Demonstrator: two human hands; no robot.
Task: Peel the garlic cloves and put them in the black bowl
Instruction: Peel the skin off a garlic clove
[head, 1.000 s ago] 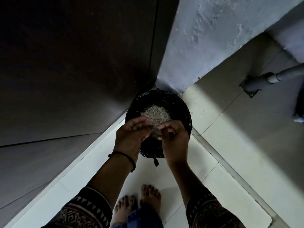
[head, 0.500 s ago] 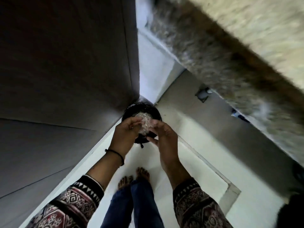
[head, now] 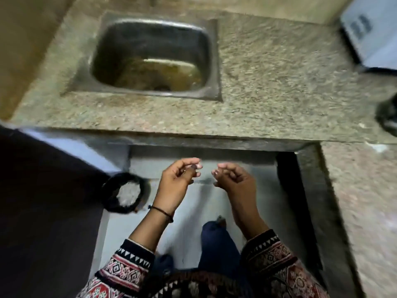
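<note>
Black round container (head: pixel 110 191), holding pale scraps (head: pixel 127 193), stands on the floor (head: pixel 189 214) at 9 o'clock of the hands. Half a second ago both hands worked directly over it; now they are clear of it. Left hand (head: pixel 174 186) and right hand (head: pixel 234 181) hover side by side below the surface (head: pixel 279 82) edge, fingers loosely curled, released, nothing visible in either. Sink (head: pixel 211 61) lies at 12 o'clock; a blurred dark object (head: pixel 386 117) at 2 o'clock.

I have one view only: head camera, wide-angle, tilted steeply down. It faces the counter (head: pixel 279 82) and sink (head: pixel 111 50) ahead, floor (head: pixel 193 211) beneath. Left hand (head: pixel 176 186) and right hand (head: pixel 234 181) sit close under the lens. Edges smear, probably motion blur.
</note>
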